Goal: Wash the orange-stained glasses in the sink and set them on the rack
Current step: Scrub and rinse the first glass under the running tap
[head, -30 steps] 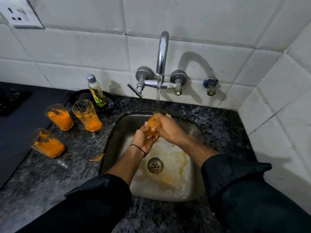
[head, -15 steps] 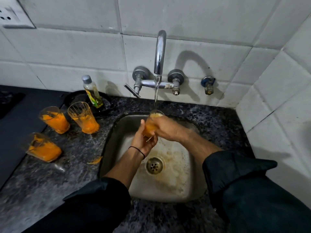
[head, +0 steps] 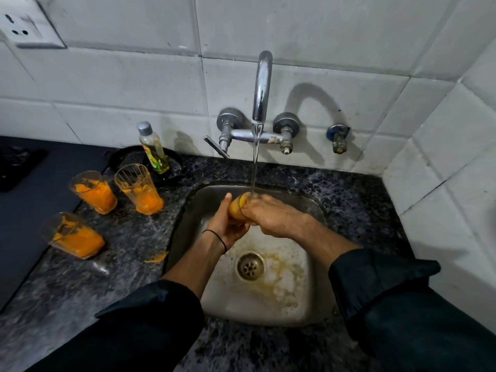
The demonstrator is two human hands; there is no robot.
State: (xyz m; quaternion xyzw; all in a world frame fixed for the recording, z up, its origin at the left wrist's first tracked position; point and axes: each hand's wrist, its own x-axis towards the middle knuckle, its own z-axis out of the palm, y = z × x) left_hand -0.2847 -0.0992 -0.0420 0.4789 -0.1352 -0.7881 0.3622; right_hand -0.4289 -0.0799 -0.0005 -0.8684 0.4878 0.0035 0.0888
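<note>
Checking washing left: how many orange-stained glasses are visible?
4: held glass under the tap; left of the sink on the counter, back-left glass, back-right glass, nearer glass. None seems hidden.

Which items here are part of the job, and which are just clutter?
Job: held glass, left hand, right hand, three counter glasses, tap, sink.
Clutter: bottle, black pan, socket, orange spill.

Looking like a home kitchen. Steel sink (head: 268, 307) sitting in a stone counter (head: 120, 237); tap (head: 262, 84) running above the sink from a tiled wall (head: 134, 89); bottle (head: 154, 150) and glasses (head: 94, 193) standing left of the sink.
</note>
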